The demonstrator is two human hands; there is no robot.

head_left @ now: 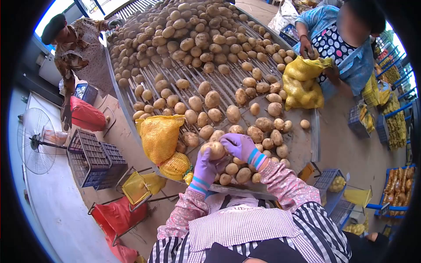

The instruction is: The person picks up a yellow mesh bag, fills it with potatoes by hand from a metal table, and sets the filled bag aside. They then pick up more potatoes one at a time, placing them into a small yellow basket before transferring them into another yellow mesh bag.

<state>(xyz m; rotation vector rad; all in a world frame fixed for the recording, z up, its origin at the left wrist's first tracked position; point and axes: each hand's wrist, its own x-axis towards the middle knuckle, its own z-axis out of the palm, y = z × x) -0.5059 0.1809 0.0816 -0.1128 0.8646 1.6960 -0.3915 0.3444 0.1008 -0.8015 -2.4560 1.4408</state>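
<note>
A brown potato (pixel 213 151) is held up between my two purple-gloved hands at the near edge of the sorting table. My left hand (pixel 206 168) grips it from below and the left, fingers closed around it. From the upper right my right hand (pixel 239 147) has its fingers curled against the same potato. Loose potatoes (pixel 264 124) lie on the table just beyond and beneath my hands. Left of my left hand, a filled yellow mesh bag (pixel 160 139) stands by a smaller tied yellow bag (pixel 175 166).
A large potato heap (pixel 188 33) covers the far slatted table (pixel 175 72). At right a co-worker holds a yellow mesh bag (pixel 303 83); another person stands far left. Plastic crates (pixel 90 160), a red bag on a stand (pixel 120 218) and a fan (pixel 37 141) are on the left.
</note>
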